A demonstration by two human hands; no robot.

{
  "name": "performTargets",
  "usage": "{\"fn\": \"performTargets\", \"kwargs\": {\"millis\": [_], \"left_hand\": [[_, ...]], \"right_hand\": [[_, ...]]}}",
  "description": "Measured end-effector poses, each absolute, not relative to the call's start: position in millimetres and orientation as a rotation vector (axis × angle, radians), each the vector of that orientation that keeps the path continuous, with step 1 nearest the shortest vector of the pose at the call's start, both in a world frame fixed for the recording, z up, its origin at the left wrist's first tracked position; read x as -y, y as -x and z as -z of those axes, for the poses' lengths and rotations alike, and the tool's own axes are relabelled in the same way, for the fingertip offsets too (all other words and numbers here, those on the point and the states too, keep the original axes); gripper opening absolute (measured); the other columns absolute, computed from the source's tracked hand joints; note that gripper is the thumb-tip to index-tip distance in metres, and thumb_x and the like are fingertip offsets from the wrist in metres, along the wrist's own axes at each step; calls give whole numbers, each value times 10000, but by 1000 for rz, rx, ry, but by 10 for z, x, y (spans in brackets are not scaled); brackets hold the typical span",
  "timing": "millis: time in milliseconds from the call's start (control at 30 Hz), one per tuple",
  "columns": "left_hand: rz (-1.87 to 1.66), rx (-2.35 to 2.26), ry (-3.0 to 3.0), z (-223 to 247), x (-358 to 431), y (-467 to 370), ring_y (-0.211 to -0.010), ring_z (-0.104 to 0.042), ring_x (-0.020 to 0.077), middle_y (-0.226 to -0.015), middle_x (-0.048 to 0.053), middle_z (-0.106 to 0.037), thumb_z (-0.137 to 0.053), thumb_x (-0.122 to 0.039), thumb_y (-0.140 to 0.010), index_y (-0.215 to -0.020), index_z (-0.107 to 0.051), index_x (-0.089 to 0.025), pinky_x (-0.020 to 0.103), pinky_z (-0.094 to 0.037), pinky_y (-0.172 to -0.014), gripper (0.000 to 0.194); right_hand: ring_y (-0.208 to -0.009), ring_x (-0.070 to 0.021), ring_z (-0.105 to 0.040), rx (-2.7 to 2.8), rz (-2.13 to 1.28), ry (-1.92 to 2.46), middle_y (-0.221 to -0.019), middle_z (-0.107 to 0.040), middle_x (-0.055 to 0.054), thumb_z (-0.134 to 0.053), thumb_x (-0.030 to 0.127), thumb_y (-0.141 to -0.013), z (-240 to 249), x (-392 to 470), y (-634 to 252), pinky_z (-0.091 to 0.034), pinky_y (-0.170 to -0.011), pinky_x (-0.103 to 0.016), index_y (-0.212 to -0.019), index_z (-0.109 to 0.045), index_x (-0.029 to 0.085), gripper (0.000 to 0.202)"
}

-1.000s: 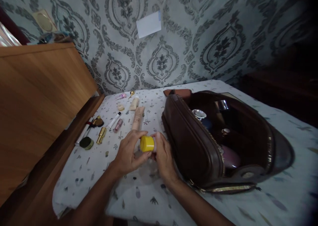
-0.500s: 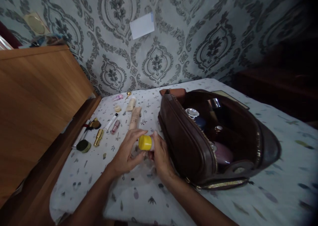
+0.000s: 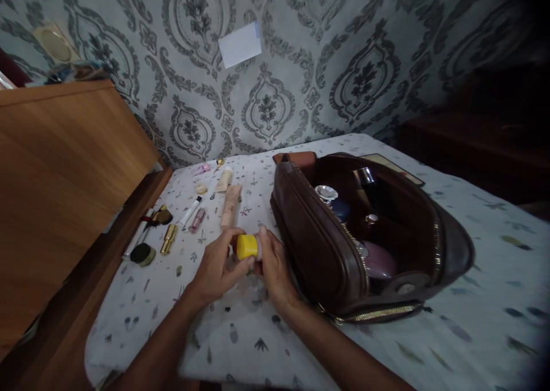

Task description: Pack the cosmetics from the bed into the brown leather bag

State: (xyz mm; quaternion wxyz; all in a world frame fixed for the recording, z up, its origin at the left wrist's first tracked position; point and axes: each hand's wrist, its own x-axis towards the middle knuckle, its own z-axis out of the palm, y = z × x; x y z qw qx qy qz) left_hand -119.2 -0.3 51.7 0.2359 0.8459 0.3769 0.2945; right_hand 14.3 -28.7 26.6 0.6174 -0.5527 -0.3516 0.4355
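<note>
A small bottle with a yellow cap (image 3: 247, 246) is held between my two hands, its cap facing left. My right hand (image 3: 275, 268) grips the pale body, most of which the fingers hide. My left hand (image 3: 219, 265) curves around the cap, the thumb on its lower edge and the fingertips partly hidden behind it. Just beyond my left fingers lies a beige squeeze tube (image 3: 231, 206). Close on the right of my right hand stands an open brown leather bag (image 3: 320, 236), with a perfume bottle (image 3: 326, 193) and a pink item (image 3: 378, 260) inside.
Left of my hands lie a dark-lidded jar (image 3: 142, 254), a gold lipstick tube (image 3: 169, 239), a pink lip gloss (image 3: 197, 220), a white tube (image 3: 189, 210) and a cream tube (image 3: 224, 180). A wooden cabinet (image 3: 77, 167) borders the patterned cloth (image 3: 240, 345) on the left.
My left thumb and fingers have closed in on the yellow cap. The bottle stays in my right hand. The whole view has shifted slightly.
</note>
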Motion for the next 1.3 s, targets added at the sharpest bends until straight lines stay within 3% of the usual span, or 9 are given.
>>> {"fn": "performTargets", "kwargs": {"millis": [200, 367, 500, 600, 733, 933, 1033, 1133, 1300], "left_hand": [[-756, -1167, -2196, -499, -16, 1182, -563, -436, 111, -618, -59, -456, -522, -495, -902, -826, -514, -185, 244, -319, -551, 319], [-789, -979, -2362, -516, -35, 1193, -874, -593, 182, -998, 41, -642, -591, -362, -886, -1176, -533, -208, 280, -443, -722, 334], [-781, -798, -2472, -491, -49, 1207, -1224, -508, 253, -1338, 103, -541, -602, -293, -887, -1366, -415, -257, 359, -435, -937, 516], [-795, -962, -2389, -463, -41, 1212, -1124, -561, 265, -1249, 113, -582, -673, -409, -837, -1404, -373, -215, 375, -449, -898, 670], [-770, -1093, -2307, -492, -39, 1210, -827, -595, 198, -913, 37, -632, -612, -447, -877, -1200, -554, -185, 320, -460, -738, 419], [-821, -750, -2368, -527, -51, 1202, -1287, -453, 270, -1393, 127, -485, -571, -335, -912, -1414, -395, -244, 394, -417, -988, 539], [-808, -935, -2341, -486, -47, 1198, -1132, -551, 279, -1269, 129, -564, -665, -444, -841, -1399, -405, -211, 399, -452, -912, 658], [-795, -1012, -2316, -490, -49, 1193, -952, -601, 239, -1054, 81, -637, -648, -461, -855, -1236, -544, -190, 374, -472, -841, 479], [-774, -752, -2370, -537, -51, 1194, -1282, -462, 273, -1358, 122, -517, -580, -365, -918, -1393, -431, -255, 416, -400, -1019, 510]], "right_hand": [[-551, -140, -403, 886, -969, 1203, -612, -405, 49, -432, 610, -842, -263, 284, -109, -341, -499, -271, -670, -393, 249, 402], [-475, -131, -389, 718, -1169, 1221, -581, -418, 48, -413, 646, -840, -308, 297, -137, -305, -434, -263, -700, -450, 237, 434], [-492, -141, -425, 636, -1201, 1219, -575, -441, 34, -439, 684, -810, -336, 298, -163, -333, -441, -256, -684, -474, 227, 475], [-528, -152, -474, 646, -1195, 1204, -598, -476, 27, -465, 684, -797, -338, 301, -159, -363, -455, -253, -685, -485, 228, 470], [-439, -125, -394, 630, -1235, 1211, -532, -433, 48, -464, 698, -792, -320, 289, -135, -291, -407, -244, -660, -472, 233, 484], [-404, -117, -362, 559, -1284, 1239, -473, -392, 53, -425, 685, -811, -336, 286, -138, -269, -401, -237, -639, -454, 229, 488], [-431, -126, -410, 567, -1265, 1220, -516, -445, 42, -480, 689, -774, -355, 294, -143, -310, -411, -242, -660, -480, 226, 476], [-412, -116, -389, 584, -1282, 1223, -511, -447, 44, -477, 701, -764, -338, 279, -139, -277, -391, -235, -669, -496, 220, 491], [-393, -111, -370, 523, -1340, 1238, -485, -417, 55, -445, 707, -779, -296, 257, -138, -254, -384, -226, -663, -476, 226, 495]]}}
